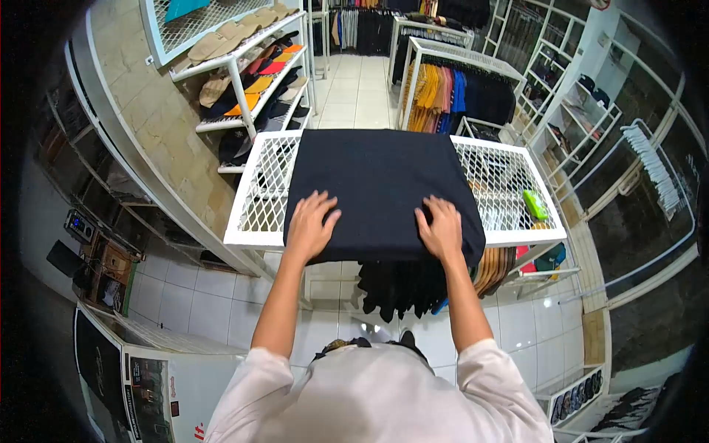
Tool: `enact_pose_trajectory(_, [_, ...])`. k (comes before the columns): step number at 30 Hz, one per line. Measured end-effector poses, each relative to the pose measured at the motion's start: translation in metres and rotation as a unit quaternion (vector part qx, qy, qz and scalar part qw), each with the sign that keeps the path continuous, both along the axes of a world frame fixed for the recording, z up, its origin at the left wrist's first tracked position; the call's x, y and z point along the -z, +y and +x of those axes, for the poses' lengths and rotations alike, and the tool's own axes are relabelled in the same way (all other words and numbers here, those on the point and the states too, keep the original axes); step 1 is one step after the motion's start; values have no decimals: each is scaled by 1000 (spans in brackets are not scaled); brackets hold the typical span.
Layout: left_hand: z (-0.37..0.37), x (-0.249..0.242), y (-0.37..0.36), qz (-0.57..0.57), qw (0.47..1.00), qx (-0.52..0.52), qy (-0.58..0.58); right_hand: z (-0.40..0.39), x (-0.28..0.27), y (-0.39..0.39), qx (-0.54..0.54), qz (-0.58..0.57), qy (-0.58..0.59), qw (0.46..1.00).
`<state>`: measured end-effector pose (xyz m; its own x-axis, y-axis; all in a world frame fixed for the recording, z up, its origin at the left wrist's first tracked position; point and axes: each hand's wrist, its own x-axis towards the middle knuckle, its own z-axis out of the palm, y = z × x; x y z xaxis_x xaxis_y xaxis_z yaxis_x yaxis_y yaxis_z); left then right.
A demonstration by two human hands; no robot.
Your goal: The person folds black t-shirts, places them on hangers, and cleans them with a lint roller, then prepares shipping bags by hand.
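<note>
A black piece of cloth (377, 181), perhaps a garment, lies spread flat over a white rack top of metal mesh (262, 188). Its near edge hangs a little over the front of the rack. My left hand (312, 225) rests on the cloth near its left edge, fingers stretched out. On the right part of the cloth lies my right hand (442, 227), also flat with fingers apart. Neither hand grips anything. To the right, on the bare mesh, is a bright green object (535, 205) whose kind I cannot make out.
Dark clothes (399, 288) hang beneath the rack top. Caps (258, 92) fill a white shelf at the back left. Behind stands another white rack with yellow and blue garments (436, 92). White hangers (653, 170) hang on a rail at the right.
</note>
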<state>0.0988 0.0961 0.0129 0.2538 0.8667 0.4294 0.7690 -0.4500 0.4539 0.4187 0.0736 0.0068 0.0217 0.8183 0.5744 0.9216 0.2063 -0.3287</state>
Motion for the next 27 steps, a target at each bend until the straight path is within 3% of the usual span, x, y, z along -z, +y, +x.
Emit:
enact_pose_trajectory(4, [-30,0,-72,60,998,8,-11,23,-6,-73,-46,19,1,999])
enact_pose_trajectory(10, [-48,17,-74,146,988,-8,-45,53,-4,-80,-103,16,11,995])
enact_pose_trajectory(14, [-45,0,-81,126,989,-24,-69,49,-16,-79,-114,30,40,992])
enact_pose_trajectory(16, [-46,-14,-99,65,995,-45,-54,42,-30,-95,-66,-13,45,997])
enact_pose_trajectory(18, [-51,-32,-122,29,997,-32,-56,39,-35,-110,-85,-12,47,995])
enact_pose_trajectory(21, [-57,-39,-149,-49,998,-21,-40,38,-43,-134,-75,-162,79,981])
enact_pose_trajectory(22, [-58,-45,-151,-49,998,-21,-41,39,-42,-133,-74,-162,78,981])
enact_pose_trajectory(24, [-54,-58,-155,-174,984,-15,-32,40,-40,-132,-91,-149,122,977])
enact_pose_trajectory(27, [-24,-51,-123,-68,993,-7,-93,36,-40,-105,9,-26,69,997])
